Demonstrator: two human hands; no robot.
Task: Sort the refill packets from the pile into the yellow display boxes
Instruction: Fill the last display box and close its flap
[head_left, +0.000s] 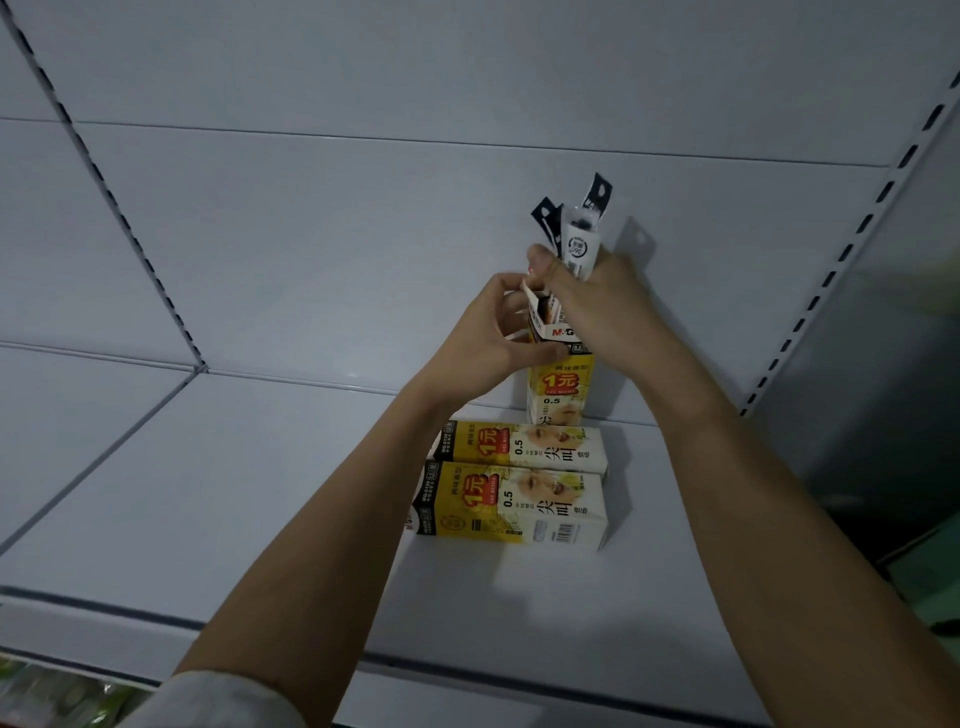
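On the pale shelf (208, 493), two yellow boxes (519, 483) are lying flat before the upright box (561, 387). Left hand (488, 338) is gripping its mouth; right hand (597, 301) is clutching refill packets (582, 234) directly above, long axes vertical.

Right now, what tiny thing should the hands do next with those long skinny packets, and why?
Probably slide the bunch of narrow black-and-white refill packets straight down into the upright yellow cardboard display box. The right hand grips the bunch with its lower end at the box mouth, most of it still sticking out above, while the left hand holds the top flap open.
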